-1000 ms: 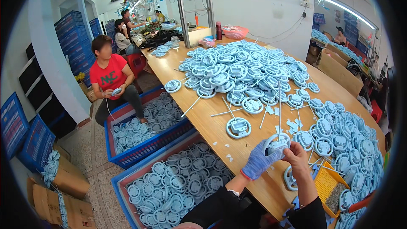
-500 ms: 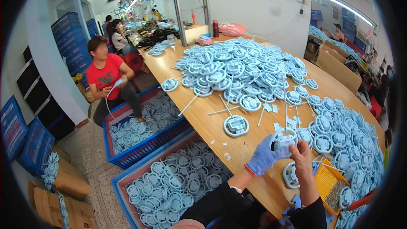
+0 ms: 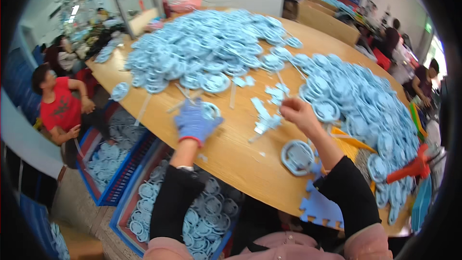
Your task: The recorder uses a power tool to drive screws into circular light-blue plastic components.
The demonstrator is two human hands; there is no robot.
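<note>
My left hand (image 3: 196, 124), in a blue-violet glove, reaches over a light-blue plastic ring part (image 3: 211, 110) lying on the wooden table. Its thumb side overlaps the ring; blur hides whether the fingers close on the part or its stick. My bare right hand (image 3: 302, 114) hovers to the right with fingers curled in a pinch. Whatever lies between those fingertips is hidden. Beside them are several small flat light-blue pieces (image 3: 265, 118). Nearer me, another ring part (image 3: 297, 157) rests on the table below my right hand.
A large heap of ring parts (image 3: 192, 43) covers the far table, and a second pile (image 3: 356, 96) the right. A yellow tray (image 3: 349, 147), blue foam mat (image 3: 321, 207) and red-orange tool (image 3: 411, 166) are at right. Blue crates (image 3: 120, 212) stand left; a person in red (image 3: 62, 103) sits there.
My view has turned right. The ring part both hands held is out of them. My left hand has moved left onto a lying ring part; my right hand is apart, near the flat pieces.
</note>
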